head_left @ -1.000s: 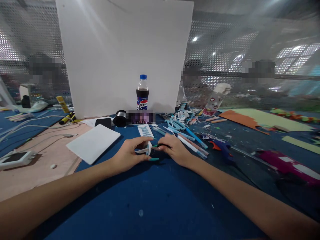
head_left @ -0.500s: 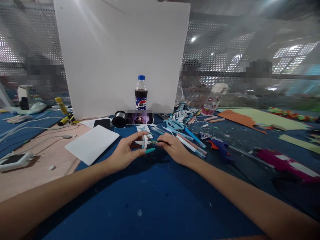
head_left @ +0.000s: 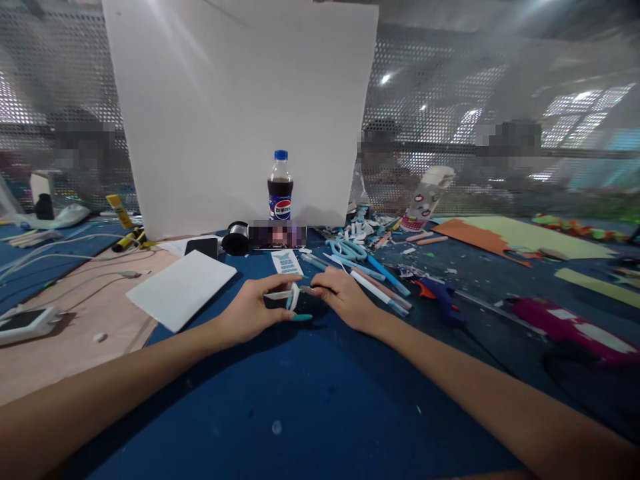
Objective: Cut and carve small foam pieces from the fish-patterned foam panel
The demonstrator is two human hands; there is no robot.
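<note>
My left hand point(head_left: 250, 305), thumb and fingers curved, grips a small white and light-blue paper piece point(head_left: 294, 296) above the blue table. The hand's long teal nails point to the right. Beside it, my right hand point(head_left: 347, 301) is closed on a small thin tool with a metallic tip point(head_left: 308, 291). That tip lies close to the paper piece; whether they touch I cannot tell. Just behind the hands is a white card with light-blue shapes point(head_left: 287, 262). Light-blue scissors point(head_left: 346, 249) and several pens point(head_left: 383, 293) lie near my right hand.
A phone point(head_left: 277, 235) leans against a cola bottle point(head_left: 281, 190) before a white board point(head_left: 240, 113). Left are a wire spool point(head_left: 236, 238) and a white sheet point(head_left: 181, 290). Right are paper scraps point(head_left: 363, 227), a blue glue gun point(head_left: 444, 298) and a magenta tool point(head_left: 575, 327).
The paper piece has turned between my left fingers and now looks narrower. The hands have parted from the printed card, so more of it shows. The phone's picture differs.
</note>
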